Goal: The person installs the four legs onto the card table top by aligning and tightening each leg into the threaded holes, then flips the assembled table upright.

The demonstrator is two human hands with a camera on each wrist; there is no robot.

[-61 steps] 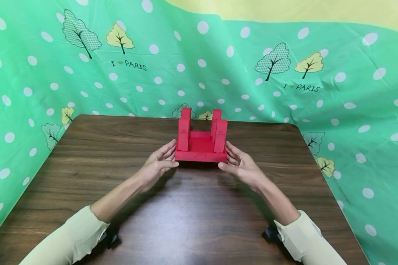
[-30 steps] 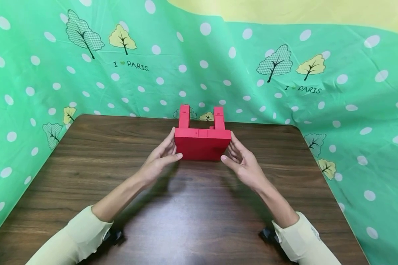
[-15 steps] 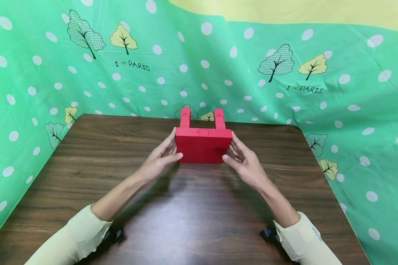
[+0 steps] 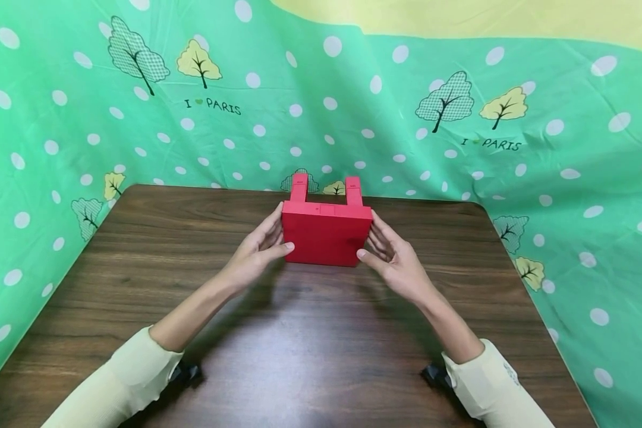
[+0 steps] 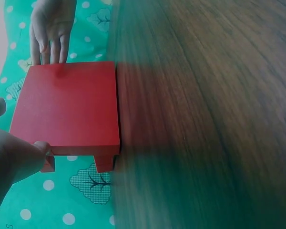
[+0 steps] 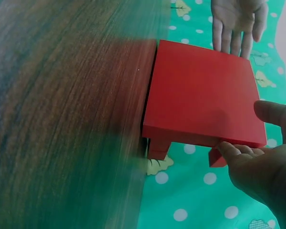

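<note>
A small red table (image 4: 326, 238), a square top with blocky legs, is tipped up on edge. Its flat top faces me, and the legs (image 4: 299, 187) point toward the cloth. My left hand (image 4: 251, 255) holds its left side, thumb toward the flat face and fingers along the edge. On the opposite side my right hand (image 4: 398, 267) holds it the same way. The left wrist view shows the red top (image 5: 69, 105) with its lower edge right at the wooden surface. In the right wrist view, fingertips (image 6: 229, 149) press the side edge near a leg (image 6: 158, 149).
The brown wood-grain table (image 4: 321, 345) lies under both arms. Behind it hangs a green dotted cloth (image 4: 321, 131) with printed trees, close to the table's far edge. Black devices (image 4: 187, 375) show at both cuffs.
The small red table stood with its legs up two seconds ago; it has since tipped backward, turning its flat face toward me. In the last half second it tilts slightly more.
</note>
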